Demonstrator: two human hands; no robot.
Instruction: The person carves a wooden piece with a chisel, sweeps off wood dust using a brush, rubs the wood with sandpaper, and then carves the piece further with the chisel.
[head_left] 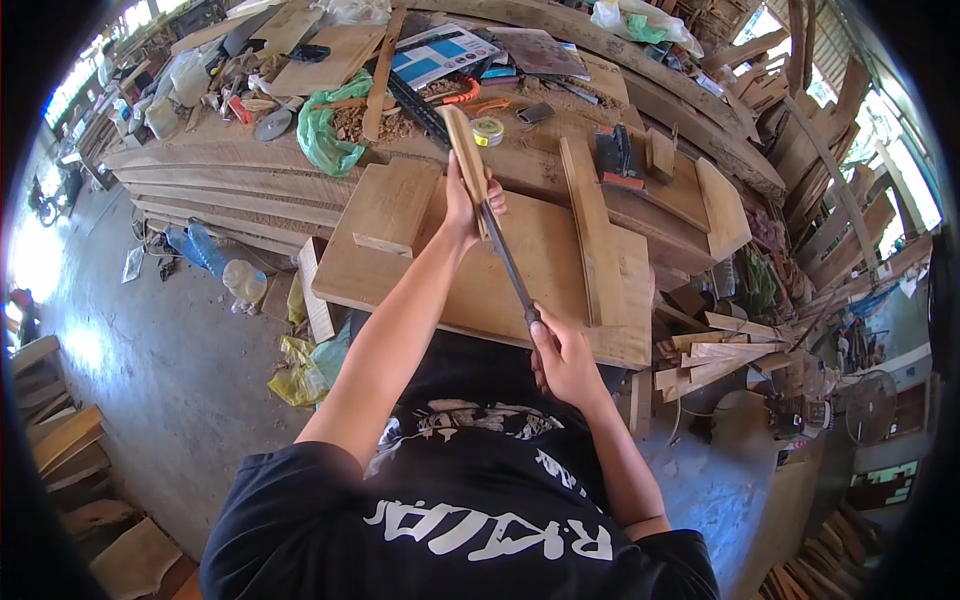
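My left hand (467,202) is closed around a narrow wooden piece (463,140), which it holds up at a tilt above the workbench board (480,280). A long dark file (511,262) runs from my right hand (562,358) up to that piece, its far end lying against the wood near my left fingers. My right fingers are wrapped round the file's near end, so the handle is mostly hidden. Beside them on the board lie a long wooden strip (588,230) and, to the left, a flat wooden block (397,205).
Behind the board, thick stacked planks (220,195) carry a green plastic bag (330,130), a tape measure (487,131), an orange-handled tool (462,92) and a black sanding block (620,157). Wood offcuts (715,355) jut out at the right. Bottles (243,281) stand at the left.
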